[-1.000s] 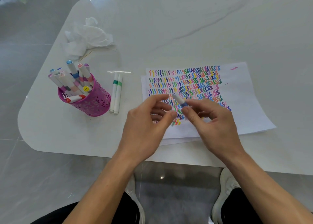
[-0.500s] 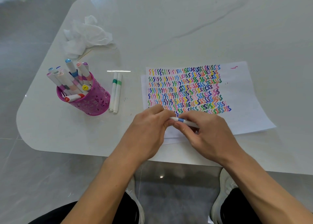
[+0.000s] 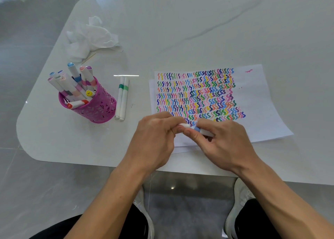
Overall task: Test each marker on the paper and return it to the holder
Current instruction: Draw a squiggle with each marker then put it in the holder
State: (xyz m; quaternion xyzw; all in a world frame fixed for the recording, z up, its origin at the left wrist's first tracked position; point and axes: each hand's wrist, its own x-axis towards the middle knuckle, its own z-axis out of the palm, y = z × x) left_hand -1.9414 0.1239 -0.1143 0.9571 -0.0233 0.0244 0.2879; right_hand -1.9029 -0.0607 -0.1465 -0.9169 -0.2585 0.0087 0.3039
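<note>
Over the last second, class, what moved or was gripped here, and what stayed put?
Both hands brought the blue-banded marker down toward the near edge of the paper, tipping it from slanted to nearly level. The left hand closed its grip on the white end; the right hand kept holding the barrel. The pink holder, two green-banded markers, tissue and paper stayed put.

The table [image 3: 180,21] under the left hand [image 3: 153,139] is glossy white stone-look, faintly grey-veined, mirroring a light strip. Paper [image 3: 258,108] just beyond the right hand [image 3: 226,144] is thin and matt. The marker [image 3: 197,129] pinched between both is smooth white plastic. Well left of the left hand, the pink holder [image 3: 97,110] is perforated, slightly shiny (metal or plastic, unclear); beyond it the crumpled tissue [image 3: 90,38] looks soft, matt.
</note>
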